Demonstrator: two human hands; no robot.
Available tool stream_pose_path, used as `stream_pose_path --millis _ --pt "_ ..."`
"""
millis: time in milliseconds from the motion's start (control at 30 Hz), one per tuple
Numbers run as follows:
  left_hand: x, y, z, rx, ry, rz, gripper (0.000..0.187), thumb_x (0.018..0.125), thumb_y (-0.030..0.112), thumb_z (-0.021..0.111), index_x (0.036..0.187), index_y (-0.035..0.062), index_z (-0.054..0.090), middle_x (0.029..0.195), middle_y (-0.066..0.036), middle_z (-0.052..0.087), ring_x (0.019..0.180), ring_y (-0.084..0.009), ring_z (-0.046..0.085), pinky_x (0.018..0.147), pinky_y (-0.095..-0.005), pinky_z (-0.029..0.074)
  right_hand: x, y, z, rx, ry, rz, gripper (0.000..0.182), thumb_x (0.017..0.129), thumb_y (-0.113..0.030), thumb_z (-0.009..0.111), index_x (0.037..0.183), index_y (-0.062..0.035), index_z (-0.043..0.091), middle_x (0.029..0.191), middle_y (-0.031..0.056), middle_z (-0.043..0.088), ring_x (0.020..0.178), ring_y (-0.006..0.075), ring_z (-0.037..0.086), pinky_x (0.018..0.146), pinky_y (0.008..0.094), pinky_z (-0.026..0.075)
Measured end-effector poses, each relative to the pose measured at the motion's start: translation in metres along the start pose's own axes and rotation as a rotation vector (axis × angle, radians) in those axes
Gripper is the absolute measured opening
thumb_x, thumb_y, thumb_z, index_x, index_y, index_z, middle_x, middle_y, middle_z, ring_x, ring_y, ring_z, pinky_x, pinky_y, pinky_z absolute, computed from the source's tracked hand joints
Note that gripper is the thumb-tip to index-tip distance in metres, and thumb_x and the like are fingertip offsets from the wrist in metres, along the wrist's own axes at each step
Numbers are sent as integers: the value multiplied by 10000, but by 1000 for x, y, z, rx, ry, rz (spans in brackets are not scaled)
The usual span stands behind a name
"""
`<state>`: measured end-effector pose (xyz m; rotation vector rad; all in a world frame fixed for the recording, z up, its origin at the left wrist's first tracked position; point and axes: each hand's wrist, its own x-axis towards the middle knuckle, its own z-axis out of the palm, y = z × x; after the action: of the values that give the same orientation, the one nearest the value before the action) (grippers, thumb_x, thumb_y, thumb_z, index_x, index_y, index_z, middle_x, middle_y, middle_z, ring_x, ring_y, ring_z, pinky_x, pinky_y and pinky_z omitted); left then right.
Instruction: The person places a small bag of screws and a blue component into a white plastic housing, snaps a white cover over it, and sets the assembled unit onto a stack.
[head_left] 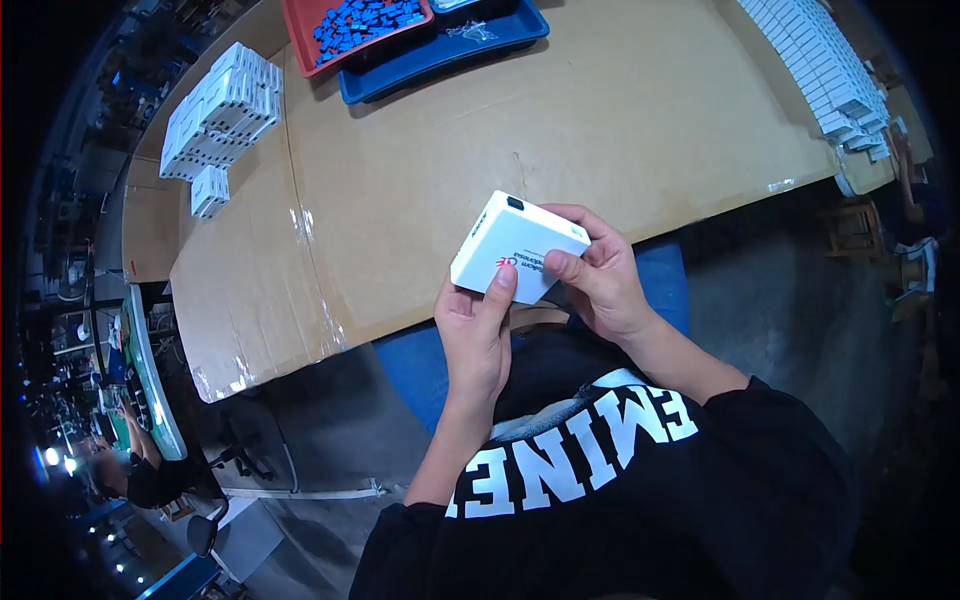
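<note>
Between my two hands is a small white plastic device box [510,240], tilted, with red and dark lettering that reads Telkom Indonesia. A black part sits at its upper left corner, and dark openings line its left side. My left hand [477,325] grips the lower left edge, thumb pressed on the printed face. On the right end, my right hand [607,275] is closed round the box with its thumb also on that face. The undersides of the box and the fingers behind it are hidden.
Cardboard covers the table [400,200]. Stacked white boxes [225,110] stand at the left, and long rows of white boxes [815,65] at the right. A red tray [308,50] holds small blue parts beside a blue tray [400,85]. Another person [150,475] sits far left.
</note>
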<state>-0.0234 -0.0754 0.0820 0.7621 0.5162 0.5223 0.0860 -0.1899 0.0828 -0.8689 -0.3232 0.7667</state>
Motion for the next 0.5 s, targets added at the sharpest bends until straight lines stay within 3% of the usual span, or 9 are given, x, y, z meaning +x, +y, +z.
stream_pose_path --millis 200,300,367,500 --pt "-7 -9 2 51 -39 49 339 997 128 737 1278 -18 616 1201 -97 702 1097 -162 677 972 -309 548 -4 7 -6 101 -1 -5 415 999 -114 725 1357 33 573 1219 118 701 1126 153 671 987 296 549" --pt "3 -6 2 13 -25 -45 364 991 102 740 1303 -30 606 1213 -103 696 1121 -160 667 997 -305 532 7 9 -15 101 18 56 349 1005 -113 716 1297 32 591 1200 116 708 1109 147 675 974 293 552" --pt "7 2 11 213 19 78 396 974 60 751 1316 -58 592 1275 -137 671 1167 -174 653 1037 -322 519 14 7 -23 5 38 97 330 992 -115 737 1264 14 601 1183 113 715 1093 137 676 962 291 555" --pt "14 4 -11 319 -117 -21 389 966 64 763 1300 -43 596 1216 -106 669 1143 -151 641 1030 -303 509 16 0 -22 -219 -53 16 353 961 -69 761 1277 -3 617 1174 111 721 1103 136 676 978 293 552"
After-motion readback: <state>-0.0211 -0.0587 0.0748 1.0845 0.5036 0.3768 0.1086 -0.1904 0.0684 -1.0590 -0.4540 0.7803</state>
